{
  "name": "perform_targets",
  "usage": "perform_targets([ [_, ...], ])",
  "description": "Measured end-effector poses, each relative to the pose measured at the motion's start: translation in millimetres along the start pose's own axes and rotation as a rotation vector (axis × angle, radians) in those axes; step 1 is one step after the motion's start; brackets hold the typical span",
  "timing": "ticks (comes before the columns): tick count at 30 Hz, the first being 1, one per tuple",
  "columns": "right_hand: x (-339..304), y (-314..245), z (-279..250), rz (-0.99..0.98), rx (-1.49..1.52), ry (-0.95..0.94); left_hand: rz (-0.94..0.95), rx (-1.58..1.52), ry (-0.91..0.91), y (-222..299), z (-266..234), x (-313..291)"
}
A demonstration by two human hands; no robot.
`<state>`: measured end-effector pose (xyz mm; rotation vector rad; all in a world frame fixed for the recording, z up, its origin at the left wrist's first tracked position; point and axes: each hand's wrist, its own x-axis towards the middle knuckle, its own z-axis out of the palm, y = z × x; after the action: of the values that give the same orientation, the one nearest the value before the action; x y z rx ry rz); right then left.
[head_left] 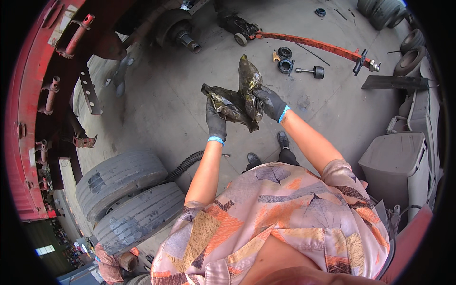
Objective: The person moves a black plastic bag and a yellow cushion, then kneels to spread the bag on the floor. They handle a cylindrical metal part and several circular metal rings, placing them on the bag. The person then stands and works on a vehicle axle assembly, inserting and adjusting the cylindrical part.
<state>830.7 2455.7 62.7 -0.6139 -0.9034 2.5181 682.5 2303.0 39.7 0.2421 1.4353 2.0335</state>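
Note:
A crumpled, shiny dark plastic bag (231, 103) smeared with yellow-green grease is held up in front of me above the concrete floor. It is spread into two raised wings with a fold dipping between them. My left hand (216, 120), in a black glove with a blue cuff beneath, is closed on the left wing. My right hand (271, 103), gloved the same way, grips the right wing from its outer side. Some fingertips are hidden by the plastic. Whether anything lies inside the folds, I cannot tell.
Two large tyres (137, 209) lie at the lower left beside a coiled black hose (187, 164). A bare axle spindle (187, 40) juts out from the red trailer (28, 118). Beyond the bag are a floor jack's red handle (308, 42), bearing rings (285, 65) and a socket tool (316, 72). A grey bin (394, 152) stands right.

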Motion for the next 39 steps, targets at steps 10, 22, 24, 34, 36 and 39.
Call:
perform_targets([
  [10, -43.3, 13.5, -34.5, -0.154, 0.059, 0.254, 0.134, 0.614, -0.810, 13.7, 71.2, -20.1],
  [22, -107.4, -29.5, -82.3, -0.293, 0.322, 0.292, 0.076, 0.591, -0.697, -32.5, 150.6, -68.0],
  [24, -122.3, -41.8, -82.7, -0.308, 0.342, 0.297, 0.154, 0.752, -0.818, -40.2, 148.5, -56.5],
  [34, -158.9, -61.6, -114.7, -0.314, 0.302, 0.264, -0.295, 0.678, -0.936, -70.5, 194.8, -89.6],
  [36, -165.4, -62.6, -117.4, -0.335, 0.254, 0.267, -0.288, 0.803, -0.925, -74.8, 201.4, -92.5],
  [39, -173.1, -64.5, -125.7, -0.348, 0.160, 0.274, -0.289, 0.818, -0.950, -87.7, 203.7, -92.3],
])
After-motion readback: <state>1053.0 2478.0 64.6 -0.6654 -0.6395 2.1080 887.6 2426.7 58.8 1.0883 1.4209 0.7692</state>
